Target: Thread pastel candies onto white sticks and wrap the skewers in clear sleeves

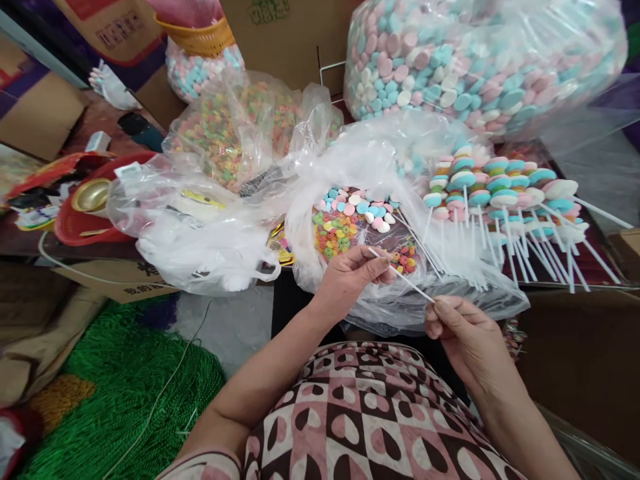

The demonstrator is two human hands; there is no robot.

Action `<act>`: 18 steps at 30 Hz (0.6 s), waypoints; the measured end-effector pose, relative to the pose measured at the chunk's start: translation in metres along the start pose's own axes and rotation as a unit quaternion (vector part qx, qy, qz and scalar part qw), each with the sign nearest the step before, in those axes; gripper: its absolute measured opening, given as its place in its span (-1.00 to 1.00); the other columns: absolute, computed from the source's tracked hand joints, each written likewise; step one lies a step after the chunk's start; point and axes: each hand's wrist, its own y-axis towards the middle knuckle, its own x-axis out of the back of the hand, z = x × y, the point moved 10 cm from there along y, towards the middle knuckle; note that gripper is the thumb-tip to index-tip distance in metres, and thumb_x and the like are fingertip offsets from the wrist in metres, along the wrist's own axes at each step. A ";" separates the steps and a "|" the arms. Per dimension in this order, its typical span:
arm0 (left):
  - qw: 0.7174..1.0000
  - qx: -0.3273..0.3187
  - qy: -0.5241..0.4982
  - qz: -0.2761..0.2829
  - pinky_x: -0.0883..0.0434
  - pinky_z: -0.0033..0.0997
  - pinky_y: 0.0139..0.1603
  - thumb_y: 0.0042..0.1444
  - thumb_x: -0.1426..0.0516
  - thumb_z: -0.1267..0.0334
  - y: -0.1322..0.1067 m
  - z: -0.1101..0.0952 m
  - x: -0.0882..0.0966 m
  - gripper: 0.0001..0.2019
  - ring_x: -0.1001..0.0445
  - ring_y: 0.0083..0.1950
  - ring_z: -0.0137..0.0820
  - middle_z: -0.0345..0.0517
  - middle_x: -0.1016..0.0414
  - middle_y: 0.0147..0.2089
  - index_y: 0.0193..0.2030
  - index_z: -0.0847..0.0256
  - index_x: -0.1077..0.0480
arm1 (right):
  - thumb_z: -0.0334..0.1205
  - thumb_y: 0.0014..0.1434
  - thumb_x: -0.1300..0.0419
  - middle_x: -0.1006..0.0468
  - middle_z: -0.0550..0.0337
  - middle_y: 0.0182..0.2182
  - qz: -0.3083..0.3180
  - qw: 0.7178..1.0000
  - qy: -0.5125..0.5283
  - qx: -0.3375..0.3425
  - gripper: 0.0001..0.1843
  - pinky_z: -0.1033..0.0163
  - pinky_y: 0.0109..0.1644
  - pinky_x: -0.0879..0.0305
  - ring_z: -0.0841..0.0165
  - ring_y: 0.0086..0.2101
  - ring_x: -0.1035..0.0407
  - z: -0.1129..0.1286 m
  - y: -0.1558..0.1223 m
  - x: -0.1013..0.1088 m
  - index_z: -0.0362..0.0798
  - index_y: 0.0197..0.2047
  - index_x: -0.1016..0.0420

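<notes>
Spanning the lower centre of the frame, a thin white stick is pinched at both ends above a heart-patterned lap. Its upper-left tip is gripped by the fingertips of the left hand, and its lower-right end is nipped between thumb and forefinger of the right hand. Nothing else is held. Just beyond the knuckles, at centre frame, an open plastic bag of coloured ring sweets and pastel discs is seen. The stick is judged slender enough to bend or snap if twisted. If a pinch is loosened, it could be lost in the loose film. Right of centre, stacked lollipops are fanned with their sticks toward the hands, and they could be scattered by a stray wrist. At upper right, a bulging sack of pastel sweets is perched behind them and could slump onto the pile. A second bag of rings and a red basin are seen toward upper left.
</notes>
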 end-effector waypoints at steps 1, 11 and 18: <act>1.000 -0.001 0.011 -0.004 -0.38 -0.43 -0.31 0.02 -0.32 0.01 0.001 -0.001 0.000 -0.69 -0.45 -0.42 -0.50 -0.21 -0.51 -0.48 -0.36 0.23 -0.46 | -0.06 -0.11 -0.50 -0.47 0.25 -0.62 0.004 1.000 -0.019 0.001 -0.73 0.35 -0.59 -0.20 0.48 -0.65 -0.25 -0.001 0.000 0.000 -0.06 -0.45 -0.62; 0.998 0.005 0.066 -0.023 -0.35 -0.44 -0.33 -0.01 -0.31 -0.08 0.004 -0.002 0.007 -0.60 -0.39 -0.45 -0.53 -0.25 -0.45 -0.52 -0.45 0.22 -0.33 | -0.01 -0.06 -0.46 -0.42 0.23 -0.68 0.009 0.996 -0.082 -0.015 -0.73 0.27 -0.59 -0.12 0.40 -0.64 -0.22 -0.002 -0.001 -0.003 -0.02 -0.38 -0.65; 0.991 0.086 0.061 0.078 -0.33 -0.48 -0.35 0.03 -0.28 -0.09 -0.006 0.030 -0.021 -0.60 -0.37 -0.46 -0.53 -0.21 -0.47 -0.51 -0.41 0.25 -0.39 | -0.15 -0.21 -0.54 -0.28 0.28 -0.64 -0.080 0.990 0.095 0.069 -0.68 0.22 -0.53 -0.14 0.42 -0.58 -0.19 0.051 0.001 0.009 -0.03 -0.55 -0.47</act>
